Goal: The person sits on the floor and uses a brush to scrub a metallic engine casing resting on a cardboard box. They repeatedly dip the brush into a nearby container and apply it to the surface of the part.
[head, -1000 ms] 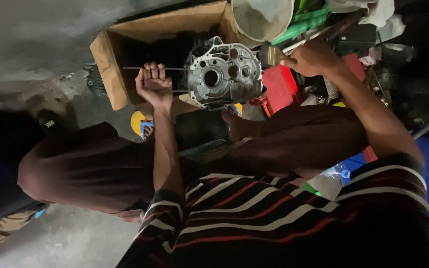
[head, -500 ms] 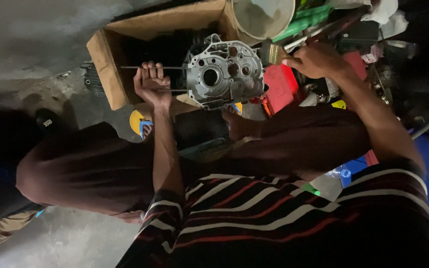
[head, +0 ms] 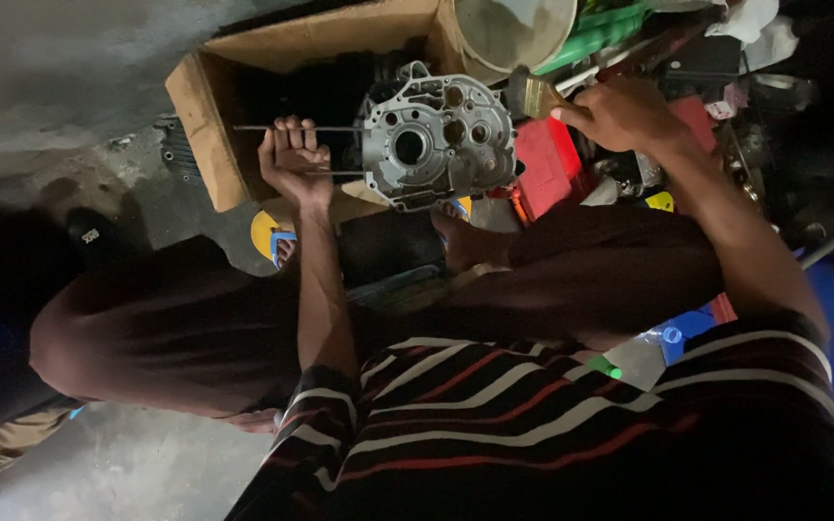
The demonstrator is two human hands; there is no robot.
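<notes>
1. A grey cast-metal engine casing (head: pixel 439 142) is held up over the open side of a cardboard box (head: pixel 207 116), which lies on the concrete floor (head: pixel 50 58).
2. The casing is shown face-on, with a large round bore near its middle and several smaller holes around it.
3. Two thin metal rods (head: pixel 287 128) are seen running out from the casing's edge across the dark mouth of the box.
4. The left hand (head: pixel 293 159) is wrapped about these rods; its grip is closed on them, with the fingers (head: pixel 291 130) curled over the upper rod and the casing carried just beside the hand.
5. A paintbrush (head: pixel 531 95) is held in the right hand (head: pixel 620 114); that grip is closed on the handle, and the bristles are laid against the casing's upper edge.
6. A red container (head: pixel 544 159) is seen just behind the casing, below the right hand.
7. A pale round bucket (head: pixel 514 29) stands at the far corner of the box, with green bottles (head: pixel 602 31) lying beside it.
8. A blue tray (head: pixel 827 318) is partly seen under the right forearm, amid a clutter of dark parts that cannot be told apart.
9. The person's bent knees in dark trousers fill the middle of the view, and a striped shirt (head: pixel 533 425) fills the lower part.
10. A yellow and blue sandal (head: pixel 272 236) is seen on the floor below the left hand.
</notes>
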